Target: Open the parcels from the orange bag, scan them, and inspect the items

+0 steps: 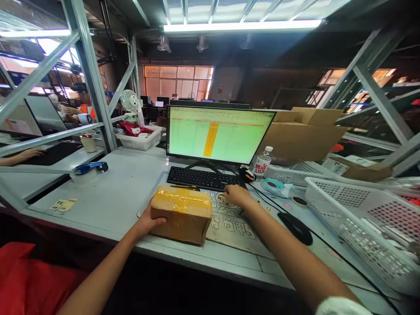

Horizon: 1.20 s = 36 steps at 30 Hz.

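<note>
A small cardboard parcel (pixel 182 213) wrapped in yellowish tape lies on the grey table (pixel 108 197) in front of me. My left hand (pixel 148 222) grips its near left side, thumb on the front face. My right hand (pixel 236 195) rests with fingers stretched at the front edge of the black keyboard (pixel 201 178), on a printed desk mat (pixel 229 223). Behind the keyboard a monitor (pixel 218 135) shows a green spreadsheet with an orange column.
A black mouse (pixel 295 227), a tape roll (pixel 274 185) and a water bottle (pixel 263 161) lie to the right, beside white plastic baskets (pixel 361 223). An open cardboard box (pixel 302 135) stands behind. A blue tape dispenser (pixel 88 169) lies left. Another person's hand (pixel 24 155) rests at the neighbouring desk.
</note>
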Motion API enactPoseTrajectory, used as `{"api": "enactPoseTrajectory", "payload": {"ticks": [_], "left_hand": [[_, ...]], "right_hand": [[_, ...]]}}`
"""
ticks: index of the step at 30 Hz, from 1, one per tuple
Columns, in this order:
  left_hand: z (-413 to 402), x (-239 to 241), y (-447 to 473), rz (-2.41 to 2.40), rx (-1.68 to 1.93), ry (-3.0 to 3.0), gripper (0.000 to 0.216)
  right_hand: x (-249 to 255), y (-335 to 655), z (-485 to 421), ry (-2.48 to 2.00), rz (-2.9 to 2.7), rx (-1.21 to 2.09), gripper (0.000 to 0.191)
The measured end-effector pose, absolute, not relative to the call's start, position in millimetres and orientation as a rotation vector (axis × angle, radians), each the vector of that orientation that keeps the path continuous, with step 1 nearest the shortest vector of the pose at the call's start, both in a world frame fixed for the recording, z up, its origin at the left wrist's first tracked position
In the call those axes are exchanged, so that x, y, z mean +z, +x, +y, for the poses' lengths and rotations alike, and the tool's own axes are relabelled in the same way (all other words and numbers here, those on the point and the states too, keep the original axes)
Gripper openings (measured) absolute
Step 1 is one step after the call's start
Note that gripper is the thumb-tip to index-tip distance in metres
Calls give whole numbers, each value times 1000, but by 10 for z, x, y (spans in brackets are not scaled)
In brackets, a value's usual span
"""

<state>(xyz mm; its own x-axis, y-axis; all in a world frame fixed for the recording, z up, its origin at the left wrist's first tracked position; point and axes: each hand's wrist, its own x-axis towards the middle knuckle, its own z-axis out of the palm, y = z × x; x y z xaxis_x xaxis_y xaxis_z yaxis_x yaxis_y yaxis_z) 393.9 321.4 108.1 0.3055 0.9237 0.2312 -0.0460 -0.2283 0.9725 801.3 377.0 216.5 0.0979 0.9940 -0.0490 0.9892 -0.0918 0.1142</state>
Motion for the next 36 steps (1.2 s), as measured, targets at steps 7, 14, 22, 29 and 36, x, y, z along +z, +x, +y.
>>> {"api": "enactPoseTrajectory", "payload": {"ticks": [7,14,22,29,36], "left_hand": [[3172,1232,3932,958,1122,1519,112],[2972,1239,3703,1036,1128,1592,111],[2824,1161,3416,1182,1306,1558,112],[2842,1216,3459,1164,1224,1554,107],[2813,1300,3474,1056,1123,1566,118]], "right_hand": [[1689,8003,2740,2052,2251,242,38],[1471,8183,2667,2106,2312,360,44],[1672,8271,2991,2393,2180,324,44],[1740,6975,3685,1998,2636,90,49],[1748,6421,3937,2012,2553,-25,43]]}}
